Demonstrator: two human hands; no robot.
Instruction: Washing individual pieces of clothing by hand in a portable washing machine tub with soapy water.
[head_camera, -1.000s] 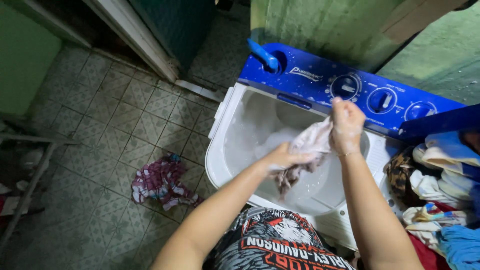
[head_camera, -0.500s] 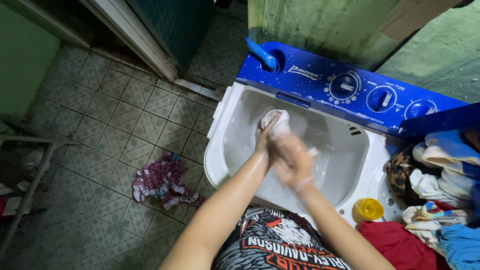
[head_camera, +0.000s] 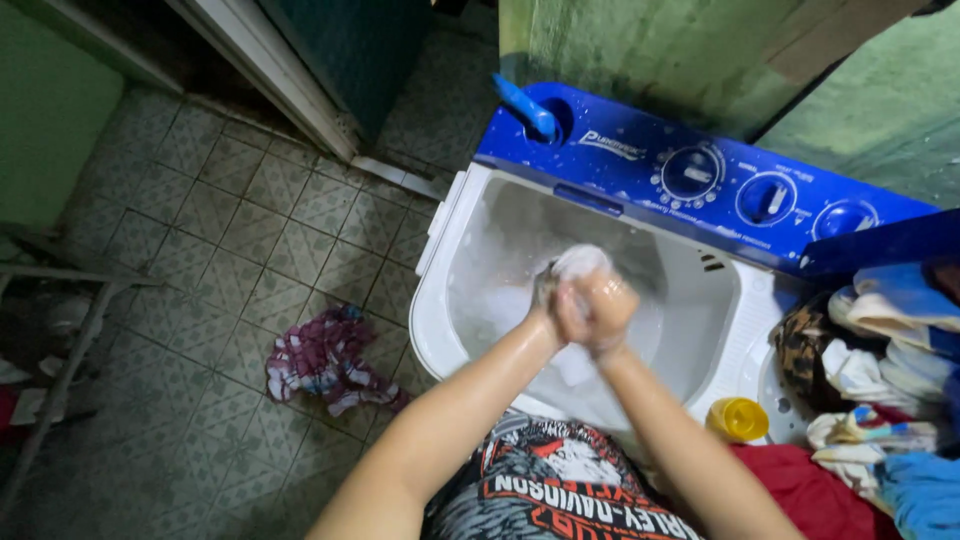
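Over the open white tub (head_camera: 440, 300) of a blue-topped washing machine, both my hands squeeze a wet pale cloth (head_camera: 581, 262) bunched into a ball. My left hand (head_camera: 553, 300) grips it from the left, and my right hand (head_camera: 600, 310) is wrapped around it from the right, fingers closed. A bit of the cloth hangs below the hands toward the soapy water in the tub. Both forearms are wet.
The blue control panel (head_camera: 700, 175) with three dials runs along the back. A heap of mixed laundry (head_camera: 880, 380) and a yellow cap (head_camera: 738, 418) sit on the machine's right side. A pink patterned cloth (head_camera: 325, 365) lies on the tiled floor at left.
The cloth, first stretched between my raised hands, was gathered into a ball. My hands have since come together lower and slightly right, clenched tighter around it.
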